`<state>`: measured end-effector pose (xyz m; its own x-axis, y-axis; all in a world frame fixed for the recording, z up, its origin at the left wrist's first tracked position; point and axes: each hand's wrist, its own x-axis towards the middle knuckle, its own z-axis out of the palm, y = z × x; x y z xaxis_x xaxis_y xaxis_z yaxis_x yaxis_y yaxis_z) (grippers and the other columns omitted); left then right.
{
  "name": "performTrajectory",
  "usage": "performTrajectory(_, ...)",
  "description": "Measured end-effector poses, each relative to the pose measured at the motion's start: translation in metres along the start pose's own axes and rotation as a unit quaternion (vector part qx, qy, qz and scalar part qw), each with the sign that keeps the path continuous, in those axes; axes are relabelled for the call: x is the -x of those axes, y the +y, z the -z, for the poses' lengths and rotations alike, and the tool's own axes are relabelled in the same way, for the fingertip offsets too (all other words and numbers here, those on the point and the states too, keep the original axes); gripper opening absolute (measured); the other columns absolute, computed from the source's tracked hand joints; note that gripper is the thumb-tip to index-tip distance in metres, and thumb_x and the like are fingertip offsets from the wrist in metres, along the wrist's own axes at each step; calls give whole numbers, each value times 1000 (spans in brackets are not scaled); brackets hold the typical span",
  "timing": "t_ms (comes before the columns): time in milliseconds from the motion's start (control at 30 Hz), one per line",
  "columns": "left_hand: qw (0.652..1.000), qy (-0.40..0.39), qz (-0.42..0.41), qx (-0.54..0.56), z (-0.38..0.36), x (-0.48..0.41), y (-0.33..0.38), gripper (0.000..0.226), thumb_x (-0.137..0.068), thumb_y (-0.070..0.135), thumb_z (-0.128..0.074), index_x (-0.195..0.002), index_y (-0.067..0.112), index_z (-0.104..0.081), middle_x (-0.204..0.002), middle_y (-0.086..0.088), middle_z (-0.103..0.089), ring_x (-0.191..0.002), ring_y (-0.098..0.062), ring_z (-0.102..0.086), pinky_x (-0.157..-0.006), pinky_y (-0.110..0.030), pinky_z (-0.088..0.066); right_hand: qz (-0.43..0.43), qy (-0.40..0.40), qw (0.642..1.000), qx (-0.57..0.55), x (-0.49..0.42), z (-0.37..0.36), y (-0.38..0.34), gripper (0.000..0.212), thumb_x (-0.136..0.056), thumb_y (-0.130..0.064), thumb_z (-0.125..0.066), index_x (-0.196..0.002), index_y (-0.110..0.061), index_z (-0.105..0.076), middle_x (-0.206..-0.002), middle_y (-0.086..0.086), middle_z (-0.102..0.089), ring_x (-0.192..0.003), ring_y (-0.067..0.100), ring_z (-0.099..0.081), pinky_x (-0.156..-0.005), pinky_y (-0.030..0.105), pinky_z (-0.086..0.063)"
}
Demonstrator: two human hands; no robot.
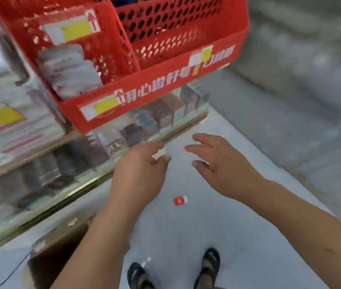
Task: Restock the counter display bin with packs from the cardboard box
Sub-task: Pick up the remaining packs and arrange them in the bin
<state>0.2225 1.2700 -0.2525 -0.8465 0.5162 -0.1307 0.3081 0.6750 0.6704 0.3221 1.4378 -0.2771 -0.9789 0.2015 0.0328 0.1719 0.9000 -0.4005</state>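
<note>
Sandals (207,265) stand on pale floor (186,232) with open room ahead, a cardboard box (65,232) just left and a small red pack (180,200) lying forward. Above, the right hand (221,165) is spread, empty; the left hand (140,170) curls by a pale scrap (159,152), grip unclear through blur. Beyond, a red bin (155,90) on the glass counter (81,163) holds white packs (69,71) in its left compartment; yellow labels (107,105), writing unreadable.

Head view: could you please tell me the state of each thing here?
red display bin: white packs in left compartment, none visible in right.
cardboard box: open, on the floor.
small red pack: lying on the floor.
left hand: fingers curled, hold unclear.
right hand: open, empty.
</note>
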Motion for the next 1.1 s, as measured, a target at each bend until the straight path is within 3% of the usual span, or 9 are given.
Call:
performTrajectory(133,997,-56,56,-8,-93,-15,-5,33,-94,37,-55,-127,36,-59,-128,10,-61,-98,-9,-59,-83,-23,-42,-42,-60,997,-22,23,-50,81,39,-97,-19,-58,-135,-25,-58,-150,-1,-42,-138,17,-38,-106,22,-28)
performTrajectory(300,992,-84,90,3,-205,-41,-61,31,-94,32,-57,-125,33,-61,-126,11,-61,-88,-2,-50,-79,-12,-31,-69,-140,987,-29,29,-149,168,42,-99,-23,-51,-141,-29,-50,-154,-8,-34,-140,11,-31,-109,26,-35)
performTrajectory(433,988,-95,119,19,-307,-68,-135,27,-93,27,-59,-120,31,-65,-120,11,-64,-83,0,-55,-85,-16,-39,-99,-181,978,-24,25,-269,226,44,-100,-23,-50,-143,-29,-47,-154,-8,-35,-140,15,-31,-110,28,-33)
performTrajectory(567,987,-92,128,27,-414,-98,-228,26,-93,28,-58,-117,34,-65,-116,16,-64,-81,7,-57,-71,-5,-37,-103,-187,977,-20,16,-408,284,45,-96,-18,-55,-140,-25,-51,-149,-3,-42,-136,21,-38,-105,36,-41)
performTrajectory(733,987,-104,123,3,-521,-126,-331,30,-93,30,-57,-123,33,-62,-121,14,-63,-93,-1,-59,-80,-12,-40,-100,-187,977,-13,4,-568,356,45,-90,-12,-58,-134,-21,-57,-134,3,-54,-124,28,-48,-91,39,-49)
performTrajectory(867,985,-118,125,-22,-588,-139,-393,35,-94,31,-57,-128,29,-60,-127,9,-62,-106,-9,-60,-98,-25,-44,-89,-211,973,0,1,-666,398,47,-84,-11,-63,-130,-17,-58,-119,7,-58,-115,33,-50,-82,44,-51)
performTrajectory(1033,983,-129,126,-27,-634,-155,-436,36,-95,31,-57,-130,29,-58,-129,9,-61,-105,-7,-58,-90,-19,-38,-71,-234,967,72,-3,-742,424,70,-84,-14,-67,-147,-17,-37,-150,13,-36,-139,35,-28,-92,48,-48)
performTrajectory(1100,983,-134,128,-22,-642,-159,-445,35,-95,29,-57,-129,30,-58,-128,11,-61,-100,-4,-57,-87,-18,-36,-66,-221,968,95,-5,-760,430,71,-83,-11,-66,-147,-16,-35,-148,14,-38,-137,35,-29,-88,48,-49)
